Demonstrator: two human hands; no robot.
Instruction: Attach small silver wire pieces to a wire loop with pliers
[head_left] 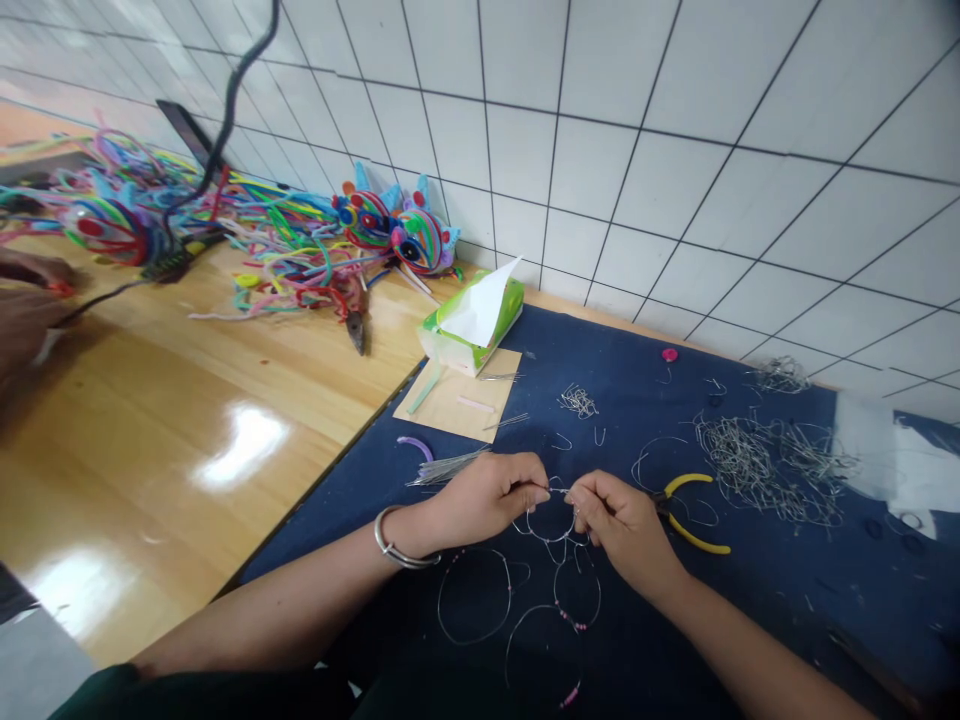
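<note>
Your left grip and right grip each pinch a wire ring, which spans between them; a beaded loop lies nearer you, pliers just beside the right grip.

Cloth is seen in dk blue, tabletop in lt yellow-brn wood grain. Wall tiles are shown wht, ruled off in blk. Wire rings are toned silver-grey & dotted w/ pink beads. Plier handles are coloured yellow, tissue pack green & wht. On tan card, a pale green strip & a pale pink strip are seen. Round figures are striped multicol.: red, blue, green, yellow. Cord is finished in blk, bracelet in silver, sleeve in dk green.
</note>
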